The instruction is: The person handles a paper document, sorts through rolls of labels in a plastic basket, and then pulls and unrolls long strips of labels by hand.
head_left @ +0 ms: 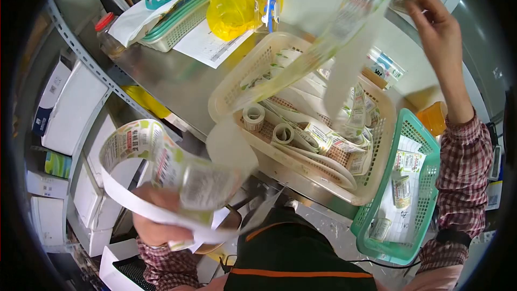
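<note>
My left hand is closed around a looping strip of printed labels on white backing, low at the left. Raised at the upper right, my right hand pinches the far part of a label strip between thumb and fingers. Between my hands the strip stretches above a beige basket, smeared by motion. Inside that basket lie loose label strips and small rolls, such as one label roll near its left end. Whether both hands hold one single strip is hard to make out.
A green basket with paper and several label rolls stands at the right. On the metal table are a yellow plastic bag, a blue-lidded clear jar and stacked green baskets. White boxes fill the left shelves.
</note>
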`<state>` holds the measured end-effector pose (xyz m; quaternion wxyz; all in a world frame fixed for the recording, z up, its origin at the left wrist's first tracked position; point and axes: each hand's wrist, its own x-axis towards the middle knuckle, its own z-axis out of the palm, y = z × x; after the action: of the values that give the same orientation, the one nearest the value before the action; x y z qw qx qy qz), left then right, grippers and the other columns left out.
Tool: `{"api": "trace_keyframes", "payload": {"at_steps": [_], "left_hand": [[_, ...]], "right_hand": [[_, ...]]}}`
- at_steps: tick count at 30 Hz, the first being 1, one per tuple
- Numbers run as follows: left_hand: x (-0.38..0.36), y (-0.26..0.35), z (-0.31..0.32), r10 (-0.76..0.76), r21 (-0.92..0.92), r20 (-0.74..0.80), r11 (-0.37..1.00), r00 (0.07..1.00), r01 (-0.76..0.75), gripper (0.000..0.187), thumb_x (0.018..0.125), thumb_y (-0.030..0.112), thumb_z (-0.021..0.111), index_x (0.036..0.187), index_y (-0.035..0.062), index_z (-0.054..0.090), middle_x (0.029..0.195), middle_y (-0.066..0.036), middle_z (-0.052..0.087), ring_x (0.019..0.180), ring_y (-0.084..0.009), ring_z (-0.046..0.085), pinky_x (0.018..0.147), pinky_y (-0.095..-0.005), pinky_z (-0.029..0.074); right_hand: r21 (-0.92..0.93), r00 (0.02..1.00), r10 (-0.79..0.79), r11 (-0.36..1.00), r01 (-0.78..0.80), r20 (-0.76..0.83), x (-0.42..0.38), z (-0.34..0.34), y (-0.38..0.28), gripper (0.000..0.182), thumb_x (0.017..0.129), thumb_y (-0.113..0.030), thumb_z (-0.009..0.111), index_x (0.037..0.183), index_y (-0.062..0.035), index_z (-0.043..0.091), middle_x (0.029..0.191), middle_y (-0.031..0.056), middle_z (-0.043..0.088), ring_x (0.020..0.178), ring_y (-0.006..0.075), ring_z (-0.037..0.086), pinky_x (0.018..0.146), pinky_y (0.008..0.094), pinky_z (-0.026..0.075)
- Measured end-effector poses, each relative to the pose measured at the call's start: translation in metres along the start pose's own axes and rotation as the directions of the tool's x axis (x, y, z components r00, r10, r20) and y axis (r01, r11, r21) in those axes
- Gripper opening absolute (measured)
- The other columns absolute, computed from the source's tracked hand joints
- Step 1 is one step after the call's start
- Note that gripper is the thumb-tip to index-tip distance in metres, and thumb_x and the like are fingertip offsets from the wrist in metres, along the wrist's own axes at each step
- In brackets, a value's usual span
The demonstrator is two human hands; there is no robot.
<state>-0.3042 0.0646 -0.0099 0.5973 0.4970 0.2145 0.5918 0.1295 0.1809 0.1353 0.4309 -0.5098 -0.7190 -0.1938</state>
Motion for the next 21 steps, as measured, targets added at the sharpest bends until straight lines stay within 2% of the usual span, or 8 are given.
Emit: {"api": "trace_keyframes", "payload": {"at_steps": [3, 8, 11, 12, 18, 19, 20, 21], "left_hand": [[0.043, 0.027, -0.028, 0.075, 0.156, 0.894, 0.872, 0.442, -0.464, 0.019, 0.072, 0.0, 0.066, 0.091, -0.0042, 0.065, 0.094, -0.02, 0.065, 0.076, -0.0355, 0.065, 0.069, -0.0346, 0.052], [0.026, 0.057, -0.009, -0.613, 0.933, 0.352, 0.288, 0.707, -0.214, 0.038, 0.063, 0.004, 0.068, 0.101, 0.0059, 0.064, 0.091, -0.009, 0.062, 0.075, -0.0252, 0.064, 0.062, -0.0327, 0.051], [0.024, 0.059, 0.013, -0.501, 0.955, 0.254, -0.005, 0.827, -0.297, 0.042, 0.059, 0.004, 0.068, 0.101, 0.0064, 0.064, 0.089, -0.008, 0.06, 0.077, -0.0249, 0.063, 0.06, -0.0333, 0.051], [0.031, 0.06, 0.019, -0.402, 0.925, 0.352, 0.014, 0.845, -0.379, 0.048, 0.059, 0.005, 0.07, 0.105, 0.0057, 0.062, 0.092, -0.008, 0.06, 0.079, -0.025, 0.062, 0.061, -0.0328, 0.051], [0.049, 0.038, 0.042, 0.046, 0.773, 0.178, 0.611, 0.983, -0.168, 0.082, 0.067, 0.012, 0.077, 0.135, 0.0013, 0.032, 0.122, -0.014, 0.052, 0.096, -0.0224, 0.059, 0.077, -0.0337, 0.051], [0.062, 0.042, 0.041, 0.114, 0.866, 0.3, 0.385, 0.947, -0.32, 0.085, 0.071, 0.012, 0.075, 0.139, 0.0032, 0.025, 0.131, -0.018, 0.044, 0.107, -0.0226, 0.053, 0.083, -0.0351, 0.049], [0.071, 0.031, 0.067, 0.123, 0.328, 0.003, 0.937, 0.992, -0.118, 0.061, 0.075, 0.016, 0.072, 0.127, 0.0058, 0.042, 0.121, -0.02, 0.047, 0.108, -0.025, 0.052, 0.085, -0.0353, 0.05], [0.079, 0.027, 0.072, 0.104, 0.186, -0.018, 0.978, 0.994, -0.099, 0.06, 0.076, 0.016, 0.072, 0.126, 0.0059, 0.042, 0.121, -0.02, 0.048, 0.108, -0.025, 0.052, 0.085, -0.0353, 0.05]], "right_hand": [[0.169, 0.938, 0.339, 0.931, -0.324, -0.07, 0.017, -0.023, 0.007, 0.025, 0.087, -0.021, 0.061, 0.106, -0.0052, 0.063, 0.072, -0.005, 0.056, 0.058, 0.0033, 0.044, 0.052, 0.0176, 0.036], [0.493, 0.79, 0.563, 0.773, -0.4, -0.242, 0.039, -0.038, -0.02, 0.032, 0.088, -0.023, 0.059, 0.114, -0.0061, 0.059, 0.072, -0.0059, 0.052, 0.06, 0.0023, 0.043, 0.054, 0.017, 0.036], [0.376, 0.909, 0.402, 0.863, -0.336, -0.11, 0.038, -0.037, -0.034, 0.033, 0.09, -0.022, 0.055, 0.117, -0.0033, 0.056, 0.094, 0.0007, 0.06, 0.078, 0.0042, 0.051, 0.062, 0.0204, 0.045], [0.529, 0.984, 0.178, 0.836, -0.143, -0.016, 0.038, -0.023, -0.07, 0.013, 0.086, -0.012, 0.057, 0.078, -0.0025, 0.055, 0.059, -0.002, 0.048, 0.046, 0.0048, 0.04, 0.042, 0.0202, 0.029], [0.664, 0.978, -0.166, 0.746, 0.044, 0.123, -0.001, 0.026, -0.167, 0.016, 0.074, -0.014, 0.064, 0.087, -0.0042, 0.066, 0.069, 0.0135, 0.061, 0.062, 0.026, 0.061, 0.057, 0.0353, 0.048], [0.65, 0.963, -0.239, 0.752, 0.105, 0.121, -0.007, 0.029, -0.18, 0.014, 0.074, -0.014, 0.063, 0.083, -0.0028, 0.065, 0.069, 0.0148, 0.061, 0.064, 0.0279, 0.061, 0.058, 0.0367, 0.049], [0.636, 0.943, -0.309, 0.754, 0.164, 0.123, -0.011, 0.03, -0.188, 0.013, 0.074, -0.014, 0.062, 0.078, -0.0015, 0.064, 0.069, 0.0161, 0.061, 0.065, 0.0299, 0.062, 0.058, 0.038, 0.049], [0.696, 0.896, -0.351, 0.715, 0.067, 0.274, -0.008, 0.025, -0.19, 0.012, 0.074, -0.012, 0.06, 0.076, -0.0003, 0.063, 0.07, 0.0175, 0.061, 0.067, 0.0312, 0.062, 0.06, 0.0386, 0.05]]}}
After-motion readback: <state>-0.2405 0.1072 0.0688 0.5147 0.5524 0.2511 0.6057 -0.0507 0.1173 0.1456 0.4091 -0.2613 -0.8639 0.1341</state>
